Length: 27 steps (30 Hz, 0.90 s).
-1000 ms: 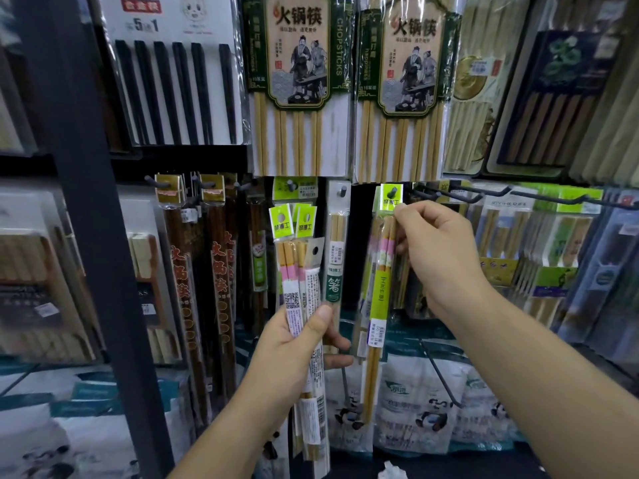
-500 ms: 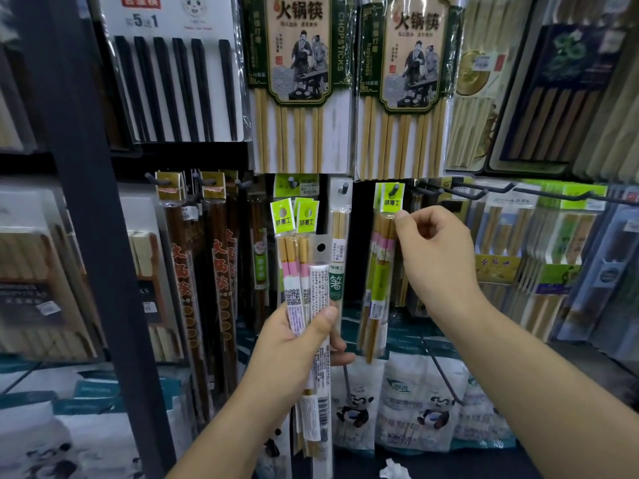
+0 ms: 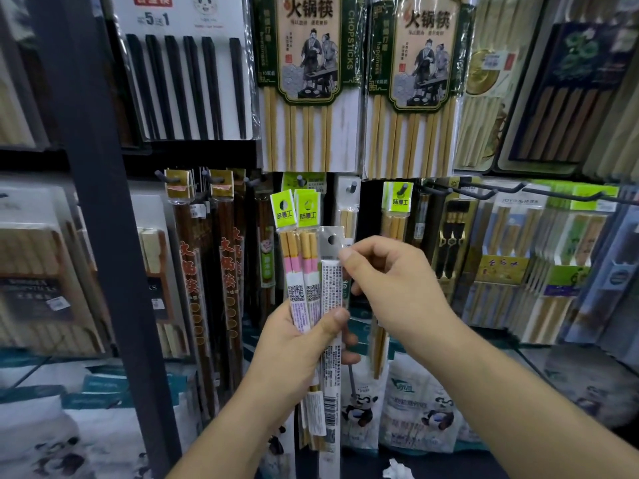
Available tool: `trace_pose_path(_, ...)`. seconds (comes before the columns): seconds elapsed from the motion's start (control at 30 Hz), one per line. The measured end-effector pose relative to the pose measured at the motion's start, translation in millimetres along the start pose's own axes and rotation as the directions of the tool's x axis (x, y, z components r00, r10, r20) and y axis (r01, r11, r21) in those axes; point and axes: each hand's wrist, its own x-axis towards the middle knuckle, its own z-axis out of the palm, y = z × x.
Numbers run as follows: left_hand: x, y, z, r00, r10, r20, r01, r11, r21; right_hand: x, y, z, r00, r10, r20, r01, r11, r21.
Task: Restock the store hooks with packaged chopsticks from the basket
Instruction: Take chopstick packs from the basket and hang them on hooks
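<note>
**Head view (the only one)**

- Left grip point(image 3: 297, 344): clenched round the middle of three packs, thumb laid across the front. Their lower ends hang below the fist.
- Two green-header packs point(image 3: 299, 236) sit on the far side of that fist from the right grip. The clear pack point(image 3: 331, 288) lies on the side nearest the right grip.
- Right grip point(image 3: 394, 288): thumb and forefinger pinch the clear pack's top edge, fingertips point(image 3: 345, 255) just beside its hang hole point(image 3: 332, 240). It grasps nothing else.
- Basket: not in view.

**Target (my judgement)**

- The peg point(image 3: 352, 187) straight above the pinch already carries a hung pack point(image 3: 348, 219) in what looks like the same clear sleeve. That is where this one belongs.
- A green-tag pack point(image 3: 397, 205) hangs just past the right grip's knuckles. Its spot suits the other two packs.

**Doing the step well**

- I'd ease the left thumb first, so the clear pack slides out without dragging the green-header pair along.
- Draw it upward along its own length, not sideways.
- Hold the pinch beside the hole, never over it, so the peg tip can pass through.
- Small print and a barcode face me, so this is probably the back. I'd check the facing before hanging.
- The header film looks thin, so a light pinch is enough.
- The hung pack may swing when nudged, so approach the peg tip square-on.
</note>
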Motion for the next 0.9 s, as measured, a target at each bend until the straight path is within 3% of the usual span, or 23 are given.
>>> trace_pose_path(0.2,2,-2,-10,0.993,0.034,-0.117,-0.012,0.984,0.18,17,-7,-6,0.984,-0.035,-0.174,0.04,0.999,0.024)
trace_pose_path(0.37,0,-1,-9,0.995,-0.043,-0.093,0.05,0.996,0.076,35,-12,-6,0.973,-0.045,-0.224,0.046,0.999,-0.001)
trace_pose_path(0.9,1,1,-20,0.995,-0.063,-0.082,0.07,0.994,0.088,47,-20,-3,0.954,-0.061,-0.293,0.048,0.997,-0.053)
